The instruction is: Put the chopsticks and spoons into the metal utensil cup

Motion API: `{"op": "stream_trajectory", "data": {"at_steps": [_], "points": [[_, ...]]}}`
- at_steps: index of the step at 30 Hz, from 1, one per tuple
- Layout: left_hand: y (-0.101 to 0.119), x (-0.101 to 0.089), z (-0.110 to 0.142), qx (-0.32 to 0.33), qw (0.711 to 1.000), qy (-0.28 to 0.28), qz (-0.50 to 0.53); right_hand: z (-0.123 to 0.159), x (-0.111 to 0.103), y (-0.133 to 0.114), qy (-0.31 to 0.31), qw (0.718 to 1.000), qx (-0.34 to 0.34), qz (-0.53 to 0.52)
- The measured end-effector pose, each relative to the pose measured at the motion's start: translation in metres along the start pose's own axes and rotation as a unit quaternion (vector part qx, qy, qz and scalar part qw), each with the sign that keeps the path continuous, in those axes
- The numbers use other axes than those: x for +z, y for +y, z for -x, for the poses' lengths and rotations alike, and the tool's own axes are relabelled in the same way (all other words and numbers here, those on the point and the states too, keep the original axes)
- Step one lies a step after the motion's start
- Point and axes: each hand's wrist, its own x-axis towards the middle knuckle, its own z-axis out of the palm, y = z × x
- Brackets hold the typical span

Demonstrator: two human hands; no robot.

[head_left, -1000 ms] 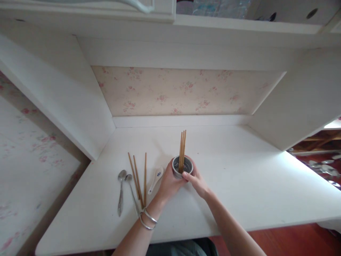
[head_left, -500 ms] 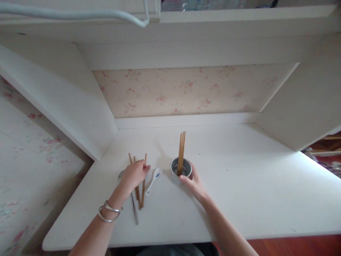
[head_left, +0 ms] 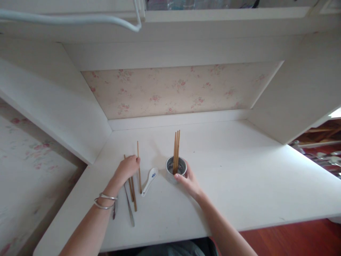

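- The left hand (head_left: 128,168) has its fingers closed, pinching a single chopstick (head_left: 139,179) at their tips; the stick extends beyond and below them.
- Two loose chopsticks (head_left: 134,195) lie partly under that hand, their lower ends emerging toward the person.
- Metal utensil handles (head_left: 129,207) show below it and beside its wrist.
- A white spoon (head_left: 149,182) rests between both hands, just right of the pinched stick.
- The right hand (head_left: 189,183) grips the metal cup (head_left: 170,175) from its right side, thumb at the rim; upright chopsticks (head_left: 176,153) stand inside.
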Motion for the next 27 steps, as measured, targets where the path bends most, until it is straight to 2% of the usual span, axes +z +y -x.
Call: {"op": "stream_trajectory", "data": {"at_steps": [2,4,7,9,11,15,18,23,27], "points": [[0.003,-0.022,-0.001,-0.004,0.999,0.045,0.013,0.000,0.000,-0.002,-0.004,1.000,0.000,-0.005],[0.010,-0.045,0.001,0.000,0.991,0.121,0.060,0.000,0.001,-0.003,-0.006,1.000,-0.001,-0.008],[0.029,-0.077,0.012,0.055,0.949,0.242,0.194,0.000,0.001,-0.003,-0.005,1.000,-0.004,-0.003],[0.047,-0.090,0.020,0.099,0.917,0.268,0.277,0.000,0.001,-0.003,-0.003,1.000,-0.005,0.003],[0.066,-0.095,0.026,0.138,0.894,0.268,0.331,0.000,0.001,-0.003,-0.005,1.000,-0.007,0.003],[0.097,-0.083,0.025,0.200,0.875,0.247,0.366,-0.001,0.002,-0.003,-0.013,1.000,-0.015,-0.009],[0.109,-0.062,0.017,0.227,0.880,0.224,0.353,-0.002,0.001,-0.001,-0.005,1.000,-0.020,0.005],[0.116,-0.028,0.010,0.242,0.909,0.192,0.281,-0.002,-0.001,0.000,-0.007,0.999,-0.032,0.020],[0.116,-0.012,0.013,0.262,0.919,0.180,0.234,-0.003,-0.001,-0.001,-0.010,0.999,-0.036,0.025]]}}
